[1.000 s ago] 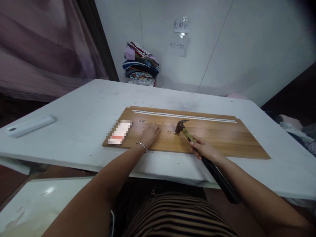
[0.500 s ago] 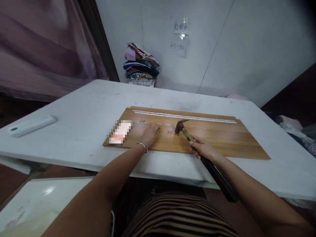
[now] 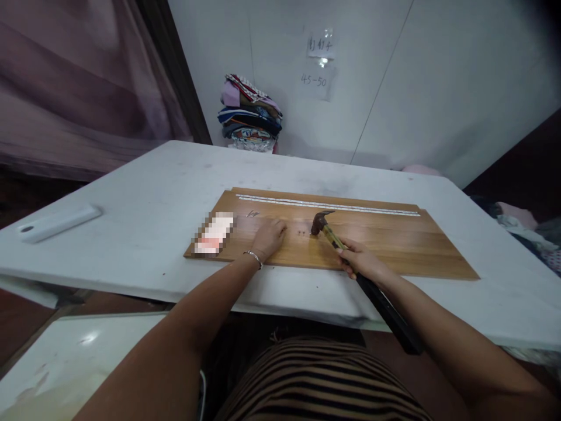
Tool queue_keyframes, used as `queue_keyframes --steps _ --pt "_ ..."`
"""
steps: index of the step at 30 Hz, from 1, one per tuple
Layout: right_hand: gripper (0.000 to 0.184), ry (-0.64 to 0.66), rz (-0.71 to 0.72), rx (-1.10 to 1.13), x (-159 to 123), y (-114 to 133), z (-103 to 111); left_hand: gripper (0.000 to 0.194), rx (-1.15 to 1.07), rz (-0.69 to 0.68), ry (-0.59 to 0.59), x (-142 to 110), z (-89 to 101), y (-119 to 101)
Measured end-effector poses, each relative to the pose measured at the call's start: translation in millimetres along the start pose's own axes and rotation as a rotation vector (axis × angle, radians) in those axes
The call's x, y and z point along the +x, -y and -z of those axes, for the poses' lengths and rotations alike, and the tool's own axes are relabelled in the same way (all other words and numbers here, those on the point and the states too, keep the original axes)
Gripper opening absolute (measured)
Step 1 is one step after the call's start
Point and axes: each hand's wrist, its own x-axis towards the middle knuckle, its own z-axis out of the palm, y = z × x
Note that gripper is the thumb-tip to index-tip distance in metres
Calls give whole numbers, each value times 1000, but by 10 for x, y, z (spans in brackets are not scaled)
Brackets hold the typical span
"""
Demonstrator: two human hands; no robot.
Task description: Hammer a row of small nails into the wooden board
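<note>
Pale wall (image 3: 416, 99), board (image 3: 403, 237) on seemingly smudged table (image 3: 144, 204)

The right grip (image 3: 357, 257) held a claw hammer (image 3: 332, 237) by the yellowish upper handle, the black lower part slanting back beside the forearm. The hammer's face was down at a wooden board (image 3: 394, 245); what lay directly under it was too small to tell. Just left of it, 2 small nails (image 3: 304, 233) stood upright. The left grip (image 3: 268, 237), wearing a bracelet (image 3: 254, 258) at the wrist, lay palm down between these and some loose nails (image 3: 252, 214). Along the board's far side ran 2 pale strips (image 3: 328, 206). Everything rested on a white bench (image 3: 175, 187).
</note>
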Motion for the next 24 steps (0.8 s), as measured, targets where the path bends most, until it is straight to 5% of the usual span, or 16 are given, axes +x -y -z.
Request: queue_keyframes --steps 24 --pt "56 -23 18 -2 6 43 28 22 0 22 45 -6 45 -45"
